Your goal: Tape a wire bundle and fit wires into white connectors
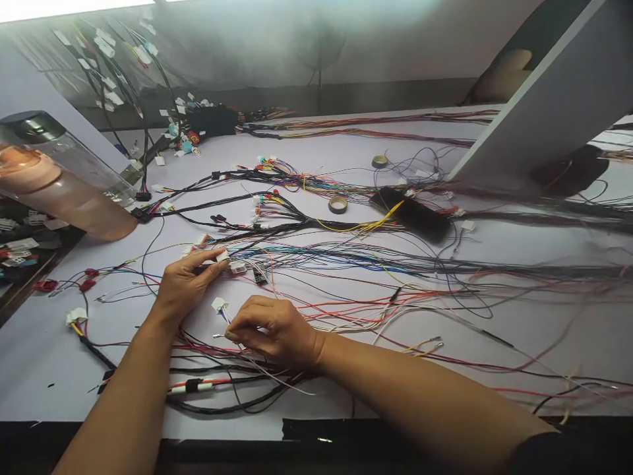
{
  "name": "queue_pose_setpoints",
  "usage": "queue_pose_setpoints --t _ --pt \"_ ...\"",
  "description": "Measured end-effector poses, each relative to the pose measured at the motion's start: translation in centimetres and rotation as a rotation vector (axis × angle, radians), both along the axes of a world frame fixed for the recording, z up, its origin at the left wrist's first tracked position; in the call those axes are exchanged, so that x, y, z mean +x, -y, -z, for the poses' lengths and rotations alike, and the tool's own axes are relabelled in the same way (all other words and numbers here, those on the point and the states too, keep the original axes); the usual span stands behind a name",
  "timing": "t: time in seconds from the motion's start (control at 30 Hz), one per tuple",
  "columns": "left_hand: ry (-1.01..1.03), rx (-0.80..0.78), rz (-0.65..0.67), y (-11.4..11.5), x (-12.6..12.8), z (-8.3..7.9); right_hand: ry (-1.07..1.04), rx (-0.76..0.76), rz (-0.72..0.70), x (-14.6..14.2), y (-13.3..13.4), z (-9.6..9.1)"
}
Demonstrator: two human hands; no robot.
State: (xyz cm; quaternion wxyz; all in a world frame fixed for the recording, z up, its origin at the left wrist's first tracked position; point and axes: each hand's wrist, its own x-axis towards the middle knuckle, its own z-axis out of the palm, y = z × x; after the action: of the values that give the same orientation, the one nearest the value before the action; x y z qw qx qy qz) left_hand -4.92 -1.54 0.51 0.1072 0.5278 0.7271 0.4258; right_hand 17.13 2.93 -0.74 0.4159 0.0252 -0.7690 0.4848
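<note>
My left hand [190,280] pinches a small white connector [223,256] between thumb and fingertips, near the middle of the table. Just right of it lies another white connector [238,267] with wires running from it. My right hand [277,332] is closed in a pinch on a thin white wire [281,379], whose metal terminal [217,336] sticks out left of the fingertips. A third white connector [219,305] with blue and white wires sits between the two hands, close to my right fingers. Beside the left fingertips is a small black part [260,273].
Wire bundles [346,257] stretch across the white table to the right. A tilted bottle [74,178] stands at left. Two tape rolls [338,204] [380,161] and a dark phone-like slab [410,214] lie farther back. A white panel [534,99] rises at right, with part of a person [509,72] behind.
</note>
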Motion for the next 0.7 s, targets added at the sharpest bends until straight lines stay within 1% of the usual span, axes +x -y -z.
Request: queue_pose_setpoints --t 0.13,0.27,0.37,0.5,0.7 --pt "0.04 0.001 0.036 0.1 0.3 -0.5 0.075 0.008 -0.027 0.1 0.0 0.3" --pt "0.115 -0.093 0.033 0.3 0.2 -0.9 0.151 0.009 -0.05 0.1 0.0 0.4" --pt "0.133 -0.13 0.018 0.4 0.1 -1.0 0.158 0.011 -0.06 0.1 -0.1 0.3" --pt "0.094 -0.102 -0.01 0.3 0.2 -0.7 0.132 0.009 -0.062 0.2 -0.2 0.2" --pt "0.001 0.029 -0.078 -0.3 1.2 -0.6 0.177 0.014 -0.069 0.1 -0.1 0.3"
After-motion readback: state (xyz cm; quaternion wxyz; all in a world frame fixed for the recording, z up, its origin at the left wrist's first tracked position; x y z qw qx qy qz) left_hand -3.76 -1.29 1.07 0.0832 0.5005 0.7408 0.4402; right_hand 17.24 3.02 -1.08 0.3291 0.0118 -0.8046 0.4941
